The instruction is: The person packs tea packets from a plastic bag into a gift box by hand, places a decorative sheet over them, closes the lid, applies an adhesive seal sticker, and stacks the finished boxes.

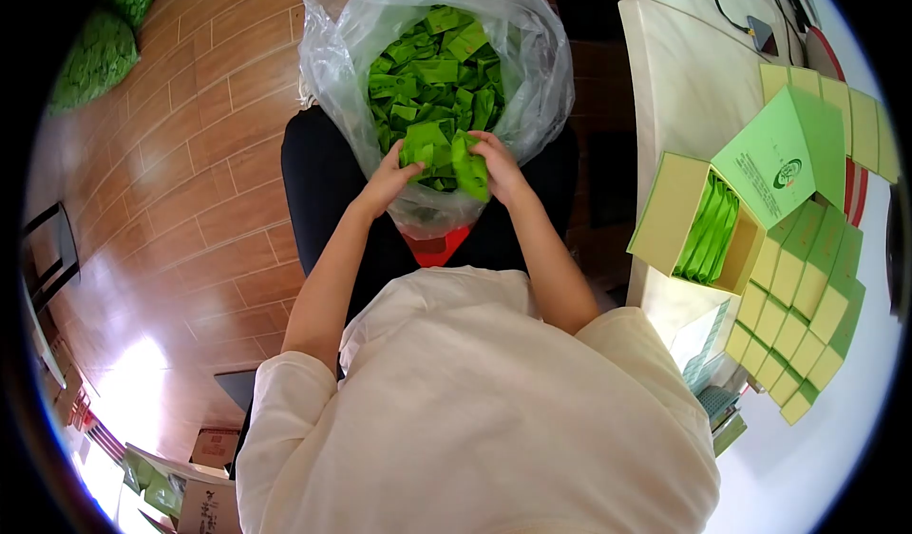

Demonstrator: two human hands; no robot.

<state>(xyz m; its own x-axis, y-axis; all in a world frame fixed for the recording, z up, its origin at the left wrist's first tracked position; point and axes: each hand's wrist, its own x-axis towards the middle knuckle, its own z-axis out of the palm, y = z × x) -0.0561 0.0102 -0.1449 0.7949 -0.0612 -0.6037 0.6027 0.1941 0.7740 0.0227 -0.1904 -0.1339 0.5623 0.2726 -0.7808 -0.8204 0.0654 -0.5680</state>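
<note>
A large clear plastic bag (537, 87) stands open between my knees, filled with loose green packets (437, 70). Over its near edge, my left hand (385, 181) has its fingers closed on a green packet (425, 144). My right hand (502, 165) grips another green packet (469, 169), which hangs upright beside the first. Something red (439, 247) shows below the bag, between my legs.
At right on a pale surface (655, 78) stands an open box (667, 213) with a row of green packets inside. Stacked green-and-cream boxes (798, 292) stand beyond it. Cables (788, 7) lie at top right. Green bags (95, 59) rest on the wooden floor (204, 154) at upper left.
</note>
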